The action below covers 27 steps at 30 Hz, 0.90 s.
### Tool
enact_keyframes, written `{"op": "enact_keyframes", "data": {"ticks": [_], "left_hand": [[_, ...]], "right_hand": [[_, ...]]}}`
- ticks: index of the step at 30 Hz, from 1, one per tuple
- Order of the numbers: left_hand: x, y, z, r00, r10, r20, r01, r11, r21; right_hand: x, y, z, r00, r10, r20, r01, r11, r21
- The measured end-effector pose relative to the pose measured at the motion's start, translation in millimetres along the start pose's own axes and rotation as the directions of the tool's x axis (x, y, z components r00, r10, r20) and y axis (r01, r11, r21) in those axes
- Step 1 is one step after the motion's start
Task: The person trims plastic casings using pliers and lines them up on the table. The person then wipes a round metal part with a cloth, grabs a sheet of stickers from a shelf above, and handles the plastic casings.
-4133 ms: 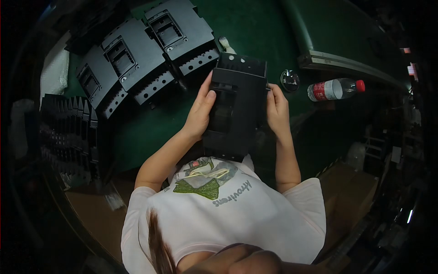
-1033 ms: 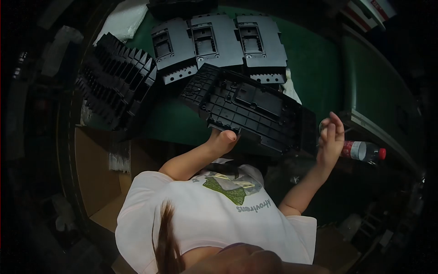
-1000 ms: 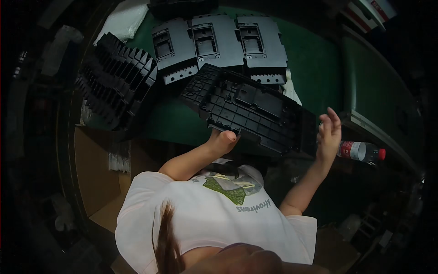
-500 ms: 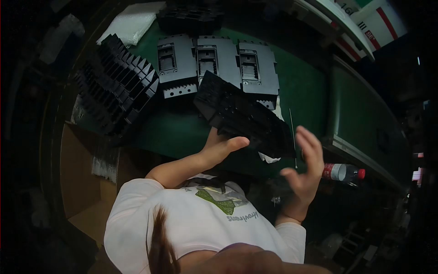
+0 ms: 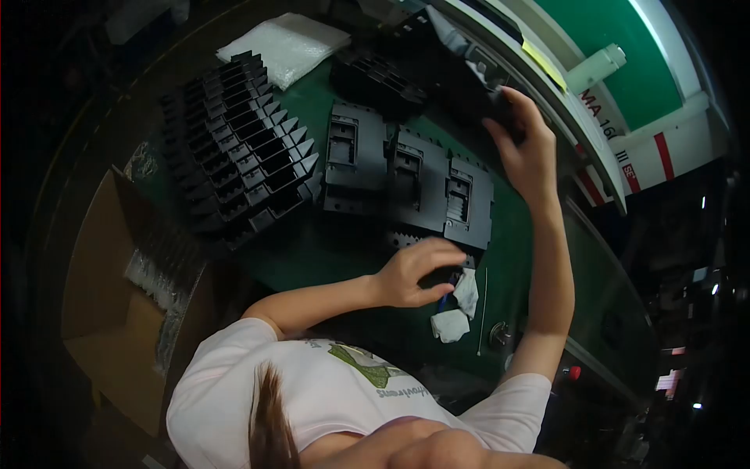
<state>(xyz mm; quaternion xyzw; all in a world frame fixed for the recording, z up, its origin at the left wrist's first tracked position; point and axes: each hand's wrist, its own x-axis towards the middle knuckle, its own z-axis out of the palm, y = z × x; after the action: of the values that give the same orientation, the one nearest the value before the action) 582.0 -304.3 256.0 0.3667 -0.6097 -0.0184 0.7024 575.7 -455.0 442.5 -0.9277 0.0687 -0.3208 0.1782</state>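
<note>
My left hand (image 5: pixel 422 271) is in front of the three grey-black housings (image 5: pixel 422 176), its fingers curved and apart with nothing between them. Just right of it lie two crumpled white cloths (image 5: pixel 450 326). My right hand (image 5: pixel 530 148) is stretched far forward, thumb and fingers around the near end of a dark black housing (image 5: pixel 437 66) at the back of the green table. That housing is tilted and partly in shadow. Beside it sits another black part (image 5: pixel 377 82). A thin rod (image 5: pixel 483 313) lies right of the cloths.
Stacked black ribbed parts (image 5: pixel 238 152) stand on the left, with a white foam packet (image 5: pixel 287 48) behind. An open cardboard box (image 5: pixel 109 313) holding clear wrap is at lower left. A white and green machine (image 5: pixel 625 94) borders the back right. A red bottle cap (image 5: pixel 575 373) shows at lower right.
The black housing has gone from above my left hand to the back of the table, with my right hand at it. My left hand has let go. The view has shifted and turned.
</note>
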Motion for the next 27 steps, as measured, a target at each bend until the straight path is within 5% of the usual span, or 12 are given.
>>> {"op": "enact_keyframes", "data": {"ticks": [2,5,14,16,19,27], "left_hand": [[-10,-12,4,0.977,0.185,0.103,-0.201,0.964,0.173],[-14,-6,3,0.932,0.289,0.219,-0.321,0.938,0.129],[-19,-12,9,0.966,0.226,0.124,-0.244,0.956,0.162],[-22,-12,12,0.966,0.23,0.118,-0.245,0.961,0.128],[-23,-10,13,0.97,0.211,0.12,-0.226,0.966,0.125],[-25,-9,11,0.966,0.173,0.192,-0.198,0.973,0.118]], "right_hand": [[38,32,40,0.995,-0.027,0.095,0.026,1.0,0.014],[77,73,109,0.984,-0.025,0.175,0.019,0.999,0.036],[101,125,210,0.886,0.179,0.428,-0.172,0.984,-0.055],[89,138,222,0.951,0.014,0.308,0.082,0.952,-0.295],[84,136,224,0.935,-0.053,0.352,0.207,0.885,-0.418],[95,138,236,0.92,-0.177,0.348,0.3,0.891,-0.341]]}}
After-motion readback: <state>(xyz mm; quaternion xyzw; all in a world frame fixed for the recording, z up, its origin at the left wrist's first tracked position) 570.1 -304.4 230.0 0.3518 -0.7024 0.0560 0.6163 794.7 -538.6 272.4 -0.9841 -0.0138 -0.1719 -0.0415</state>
